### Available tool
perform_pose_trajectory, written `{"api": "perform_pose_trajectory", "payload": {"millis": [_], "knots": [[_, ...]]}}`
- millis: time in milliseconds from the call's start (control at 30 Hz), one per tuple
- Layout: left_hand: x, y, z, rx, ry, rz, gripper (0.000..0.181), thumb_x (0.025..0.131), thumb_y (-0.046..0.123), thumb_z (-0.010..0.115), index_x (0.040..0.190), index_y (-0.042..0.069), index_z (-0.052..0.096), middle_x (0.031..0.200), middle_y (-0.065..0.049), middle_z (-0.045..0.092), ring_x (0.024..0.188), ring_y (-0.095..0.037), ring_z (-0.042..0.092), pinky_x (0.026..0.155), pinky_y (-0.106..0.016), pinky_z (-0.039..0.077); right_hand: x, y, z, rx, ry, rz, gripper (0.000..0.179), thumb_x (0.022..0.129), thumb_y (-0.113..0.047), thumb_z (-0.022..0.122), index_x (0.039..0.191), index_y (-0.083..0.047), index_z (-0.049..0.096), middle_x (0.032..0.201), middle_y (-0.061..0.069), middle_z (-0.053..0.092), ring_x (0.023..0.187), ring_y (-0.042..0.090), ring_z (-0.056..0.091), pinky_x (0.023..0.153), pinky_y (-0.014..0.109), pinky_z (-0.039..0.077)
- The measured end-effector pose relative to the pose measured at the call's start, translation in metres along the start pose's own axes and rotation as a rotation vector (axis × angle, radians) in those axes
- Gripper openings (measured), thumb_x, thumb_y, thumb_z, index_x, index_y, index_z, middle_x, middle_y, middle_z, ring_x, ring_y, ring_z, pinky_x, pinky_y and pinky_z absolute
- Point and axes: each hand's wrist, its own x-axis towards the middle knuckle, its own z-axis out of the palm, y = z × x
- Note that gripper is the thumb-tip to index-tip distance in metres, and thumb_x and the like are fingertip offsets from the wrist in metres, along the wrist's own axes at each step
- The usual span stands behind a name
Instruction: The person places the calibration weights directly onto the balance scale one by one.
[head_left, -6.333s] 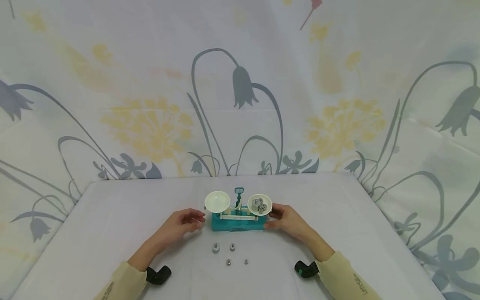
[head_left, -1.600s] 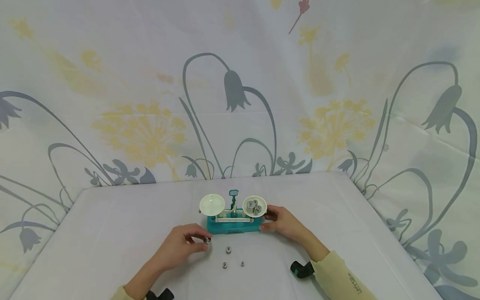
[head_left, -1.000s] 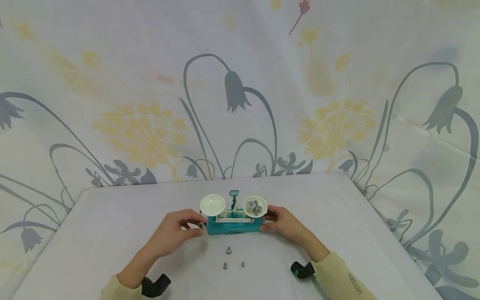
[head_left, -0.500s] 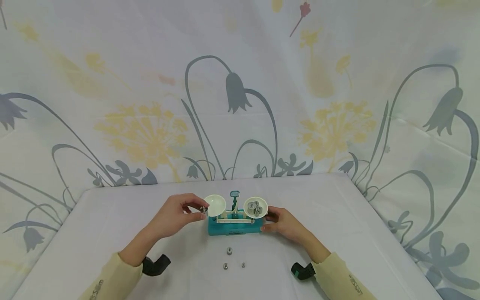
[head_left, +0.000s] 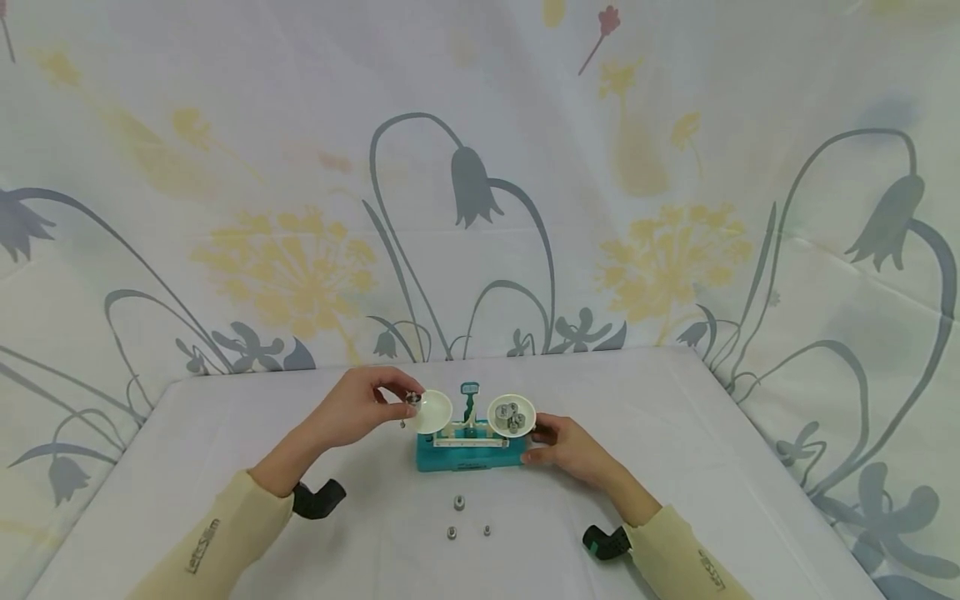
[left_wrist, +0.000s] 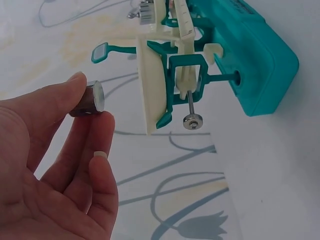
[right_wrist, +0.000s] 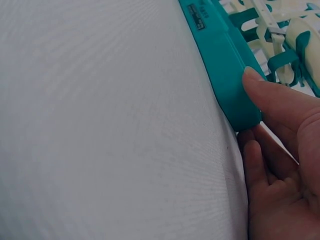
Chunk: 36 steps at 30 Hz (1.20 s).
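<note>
the left hand [head_left: 358, 408] pinches a metal weight [head_left: 412, 399] near the pan [head_left: 435, 412] at ten o'clock on the scale [head_left: 457, 459]; the right hand [head_left: 576, 451] grips its base at three; loose weights [head_left: 459, 502] lie toward six.

Studio-like: floral bkdrop [head_left: 510, 250], wht tbl [head_left: 390, 533]

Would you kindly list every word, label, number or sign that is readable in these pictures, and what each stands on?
"LetsSlim": left sleeve; any apostrophe is unclear.
"LetsSlim": right sleeve, smaller and fainter.
Dark label on the teal base: too blurred to read.
Cream beam: scale marks too small to read reliably.
Small teal-framed plate: too small to read.
</note>
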Motion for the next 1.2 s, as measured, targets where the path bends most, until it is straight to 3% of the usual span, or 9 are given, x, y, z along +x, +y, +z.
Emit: {"api": "perform_pose_trajectory", "payload": {"millis": [300, 667, 1200], "knots": [[0.013, 0.001, 0.002, 0.02, -0.041, -0.005, 0.018, 0.088, 0.013, 0.077, 0.106, 0.013, 0.074, 0.098, 0.006, 0.068, 0.093, -0.017, 0.061, 0.076, -0.033, 0.053, 0.0, 0.001, -0.001, -0.015, 0.009, 0.005, 0.067, 0.081, -0.009, 0.082, 0.138, 0.007, 0.051, 0.132, 0.017, 0.059, 0.122, 0.032, 0.056, 0.103, 0.041, 0.045], [0.028, 0.0, 0.003, 0.041, -0.11, 0.052, 0.015, 0.087, 0.011, 0.077, 0.102, 0.01, 0.073, 0.095, 0.005, 0.07, 0.088, -0.013, 0.065, 0.076, -0.031, 0.054, 0.0, 0.0, 0.0, -0.005, 0.006, 0.022, 0.067, 0.081, -0.009, 0.081, 0.139, 0.007, 0.05, 0.134, 0.017, 0.058, 0.123, 0.032, 0.055, 0.104, 0.041, 0.044], [0.034, 0.002, 0.008, 0.077, -0.162, 0.022, 0.013, 0.087, 0.006, 0.076, 0.099, 0.01, 0.075, 0.094, 0.004, 0.071, 0.088, -0.015, 0.065, 0.076, -0.032, 0.056, 0.0, 0.0, 0.0, -0.004, -0.003, 0.012, 0.068, 0.082, -0.008, 0.081, 0.14, 0.007, 0.049, 0.134, 0.017, 0.058, 0.123, 0.032, 0.055, 0.101, 0.036, 0.046]]}}
